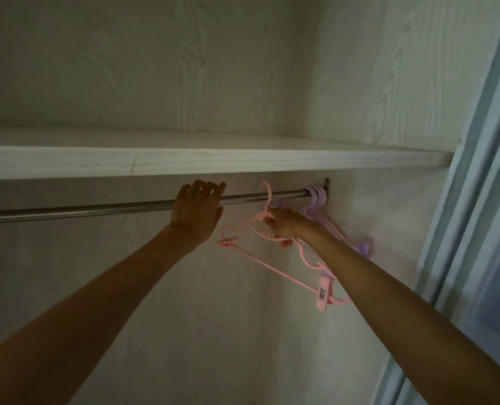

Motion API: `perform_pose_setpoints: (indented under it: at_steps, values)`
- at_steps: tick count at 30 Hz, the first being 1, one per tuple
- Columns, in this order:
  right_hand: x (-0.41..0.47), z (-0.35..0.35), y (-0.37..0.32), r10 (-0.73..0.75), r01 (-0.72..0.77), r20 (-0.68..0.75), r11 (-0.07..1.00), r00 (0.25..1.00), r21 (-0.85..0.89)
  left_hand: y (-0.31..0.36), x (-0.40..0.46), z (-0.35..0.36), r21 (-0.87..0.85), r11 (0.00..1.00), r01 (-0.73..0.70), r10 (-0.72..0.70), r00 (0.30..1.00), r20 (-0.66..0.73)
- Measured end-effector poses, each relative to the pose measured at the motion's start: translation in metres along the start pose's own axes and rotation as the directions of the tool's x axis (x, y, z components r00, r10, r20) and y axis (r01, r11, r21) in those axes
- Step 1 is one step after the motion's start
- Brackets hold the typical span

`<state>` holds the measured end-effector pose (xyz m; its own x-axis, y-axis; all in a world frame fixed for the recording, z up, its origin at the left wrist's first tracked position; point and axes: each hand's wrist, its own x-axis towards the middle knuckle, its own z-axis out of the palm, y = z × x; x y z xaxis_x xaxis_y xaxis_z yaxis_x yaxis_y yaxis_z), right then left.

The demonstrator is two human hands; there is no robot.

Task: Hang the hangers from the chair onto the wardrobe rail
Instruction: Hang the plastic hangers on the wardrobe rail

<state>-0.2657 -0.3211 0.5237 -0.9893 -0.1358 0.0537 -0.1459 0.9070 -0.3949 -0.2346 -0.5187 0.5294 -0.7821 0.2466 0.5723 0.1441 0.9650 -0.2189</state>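
A metal wardrobe rail (96, 208) runs under a white shelf. My left hand (197, 211) rests on the rail with its fingers laid over the top. My right hand (282, 226) grips a pink clip hanger (275, 267) just below its hook, and the hook (267, 190) curves over the rail. The hanger tilts down to the right, with a pink clip (322, 298) near its low end. Purple hangers (316, 197) hang on the rail at its far right end, against the side wall. The chair is out of view.
The white shelf (213, 163) sits close above the rail. The wardrobe's pale side wall (389, 223) closes off the right end. A blue-grey sliding door frame (476, 200) stands at the right edge. Left of my left hand the rail is bare.
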Motion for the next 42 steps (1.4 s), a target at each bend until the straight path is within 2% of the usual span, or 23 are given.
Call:
perform_pose_setpoints:
  at_steps: [5,10,12,14,16,17,19,21,23,27,32,37,40,42]
  values:
    - [0.013,0.012,0.016,0.047,-0.047,0.011,0.998,0.999,0.032,0.005,0.011,0.004,-0.059,0.998,-0.004,0.002,0.999,-0.035]
    - [0.018,0.022,0.028,0.078,-0.081,-0.051,0.995,0.996,-0.059,0.007,0.010,0.012,-0.069,0.997,0.023,-0.030,0.995,-0.098]
    - [0.014,0.018,0.032,0.066,-0.084,-0.139,0.988,0.988,-0.130,0.007,0.011,0.015,-0.052,0.998,0.031,-0.037,0.992,-0.118]
    - [0.007,0.009,0.033,0.038,-0.084,-0.311,0.988,0.950,-0.133,0.008,0.010,0.018,-0.024,0.999,0.043,-0.046,0.990,-0.135]
    - [0.001,-0.001,0.031,-0.087,-0.002,-0.522,0.986,0.848,-0.167,0.010,0.010,0.021,0.001,0.999,0.048,-0.047,0.989,-0.142]
    - [0.002,-0.004,0.029,-0.181,0.068,-0.572,0.974,0.800,-0.214,0.011,0.009,0.022,0.008,0.999,0.051,-0.050,0.990,-0.136]
    - [0.008,-0.007,0.022,-0.360,0.191,-0.505,0.915,0.785,-0.356,0.012,0.009,0.020,0.032,0.998,0.062,-0.058,0.991,-0.123]
    - [0.021,-0.003,0.023,-0.446,0.223,-0.419,0.848,0.791,-0.481,0.013,0.009,0.015,0.061,0.996,0.070,-0.063,0.993,-0.102]
    - [0.025,-0.002,0.029,-0.443,0.206,-0.435,0.847,0.784,-0.490,0.017,0.008,0.011,0.068,0.996,0.059,-0.055,0.997,-0.057]
    - [0.023,-0.011,0.051,-0.463,0.128,-0.545,0.831,0.699,-0.541,0.028,0.008,0.000,0.133,0.990,0.047,-0.052,0.998,0.035]
    - [0.028,-0.025,0.082,-0.411,0.108,-0.443,0.818,0.797,-0.565,0.045,0.013,-0.006,0.224,0.974,0.024,-0.050,0.992,0.113]
    - [0.038,-0.023,0.095,-0.410,0.109,-0.455,0.825,0.791,-0.554,0.054,0.011,-0.002,0.291,0.955,0.057,-0.098,0.987,0.128]
    - [0.033,-0.023,0.093,-0.373,0.080,-0.460,0.839,0.806,-0.539,0.048,0.003,0.004,0.215,0.972,0.094,-0.119,0.987,0.105]
    - [0.025,-0.022,0.092,-0.356,0.071,-0.475,0.852,0.804,-0.519,0.042,-0.007,0.005,0.163,0.980,0.115,-0.141,0.977,0.159]
